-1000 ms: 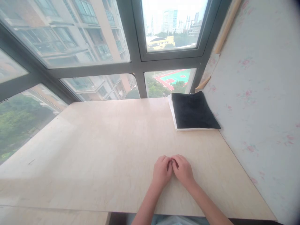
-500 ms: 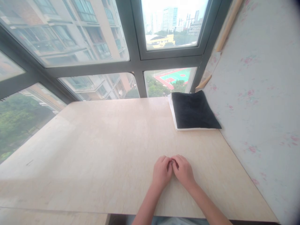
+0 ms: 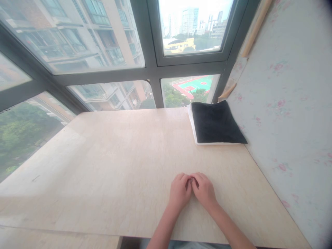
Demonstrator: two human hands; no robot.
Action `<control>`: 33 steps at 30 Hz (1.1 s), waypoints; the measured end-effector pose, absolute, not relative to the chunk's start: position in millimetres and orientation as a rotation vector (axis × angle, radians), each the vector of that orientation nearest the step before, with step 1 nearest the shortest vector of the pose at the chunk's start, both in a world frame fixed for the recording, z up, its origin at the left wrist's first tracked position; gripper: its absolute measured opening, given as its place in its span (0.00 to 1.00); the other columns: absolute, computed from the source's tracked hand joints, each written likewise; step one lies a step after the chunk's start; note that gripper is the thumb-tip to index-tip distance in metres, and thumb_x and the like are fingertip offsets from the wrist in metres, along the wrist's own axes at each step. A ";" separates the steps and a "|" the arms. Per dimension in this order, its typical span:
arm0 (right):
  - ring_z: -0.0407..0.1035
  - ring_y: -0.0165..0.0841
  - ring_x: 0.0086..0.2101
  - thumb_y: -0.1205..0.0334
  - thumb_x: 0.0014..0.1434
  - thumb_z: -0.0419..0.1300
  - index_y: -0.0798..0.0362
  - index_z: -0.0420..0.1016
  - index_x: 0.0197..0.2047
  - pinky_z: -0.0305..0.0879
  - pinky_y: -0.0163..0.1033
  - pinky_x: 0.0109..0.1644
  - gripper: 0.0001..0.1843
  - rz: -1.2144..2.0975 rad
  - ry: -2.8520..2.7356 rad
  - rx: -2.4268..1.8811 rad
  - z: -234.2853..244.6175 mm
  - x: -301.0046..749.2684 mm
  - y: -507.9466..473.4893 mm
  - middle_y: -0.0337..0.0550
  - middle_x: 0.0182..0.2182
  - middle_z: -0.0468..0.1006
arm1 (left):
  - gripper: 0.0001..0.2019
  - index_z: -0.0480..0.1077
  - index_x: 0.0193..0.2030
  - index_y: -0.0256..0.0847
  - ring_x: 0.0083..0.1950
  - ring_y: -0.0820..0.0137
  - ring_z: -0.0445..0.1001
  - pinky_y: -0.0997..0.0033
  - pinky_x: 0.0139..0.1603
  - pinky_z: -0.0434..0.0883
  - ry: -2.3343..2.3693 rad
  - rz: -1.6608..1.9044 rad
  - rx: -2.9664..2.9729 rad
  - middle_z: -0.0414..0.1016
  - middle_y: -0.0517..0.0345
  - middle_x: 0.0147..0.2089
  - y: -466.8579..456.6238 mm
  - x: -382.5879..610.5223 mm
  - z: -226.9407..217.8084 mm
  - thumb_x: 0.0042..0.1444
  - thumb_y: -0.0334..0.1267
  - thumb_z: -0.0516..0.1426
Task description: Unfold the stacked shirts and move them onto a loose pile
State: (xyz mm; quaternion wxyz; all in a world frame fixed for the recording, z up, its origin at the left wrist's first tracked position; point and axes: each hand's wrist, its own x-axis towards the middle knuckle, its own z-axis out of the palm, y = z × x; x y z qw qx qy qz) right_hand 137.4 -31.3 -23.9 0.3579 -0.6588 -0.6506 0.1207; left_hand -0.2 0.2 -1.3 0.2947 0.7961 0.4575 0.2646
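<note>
My left hand [image 3: 179, 189] and my right hand [image 3: 203, 188] meet fingertip to fingertip low over the pale desk [image 3: 116, 166], near its front edge. Both are closed, thumbs and fingers curled inward in a pinch. A tiny glint shows where the fingertips touch, but it is too small to name. The backs of the hands hide most of what lies between them. Beyond my right hand, a flat black cloth [image 3: 216, 121] lies over something white that shows along its left and front edges.
A floral-papered wall [image 3: 290, 114] bounds the desk on the right. Grey window frames [image 3: 151, 69] stand along the back and left. Strips of wooden trim [image 3: 256, 29] run up beside the window. A small dark mark [image 3: 35, 177] is on the desk's left.
The whole view has shifted slightly to the left, so everything appears a little further right. My hands keep the same pinched pose.
</note>
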 end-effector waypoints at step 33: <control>0.59 0.48 0.57 0.52 0.66 0.48 0.59 0.71 0.59 0.54 0.50 0.57 0.26 -0.239 -1.386 -2.354 -3.9 347.0 168.6 0.61 0.58 0.68 | 0.06 0.68 0.37 0.40 0.39 0.67 0.68 0.70 0.38 0.61 1.224 0.668 2.135 0.72 0.54 0.35 -0.7 -1.6 1.6 0.61 0.29 0.50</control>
